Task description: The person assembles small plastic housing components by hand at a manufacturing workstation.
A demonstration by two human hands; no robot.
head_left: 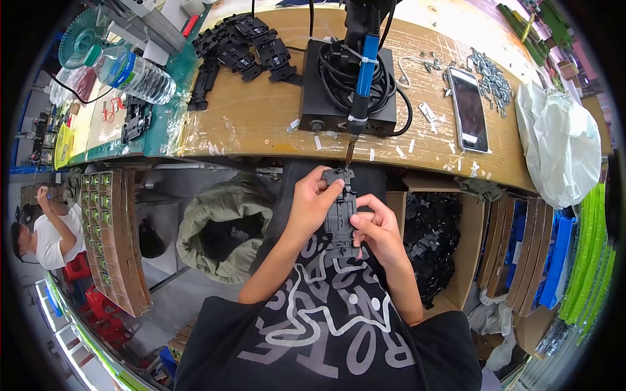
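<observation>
Between my hands, in front of the table's edge, is a long black moulded plastic part [340, 218]. My left hand [315, 199] pinches its upper end with thumb and fingers. Along the part's right side, my right hand [379, 228] grips the lower half between thumb and fingers. A blue and black electric screwdriver [366, 72] hangs upright over the part, its coppery bit [350, 153] pointing down at the part's top end. The tip is at or just above that end; contact cannot be made out. Behind the screwdriver stands a black box [313, 98] with coiled cable.
More black parts [244, 45] are piled at the table's back left, near a water bottle [140, 75]. At right lie a phone [468, 111], loose screws [492, 78] and a white bag [561, 143]. Below are an open green sack [195, 221] and a carton [473, 260] of black pieces. Another person [52, 234] sits far left.
</observation>
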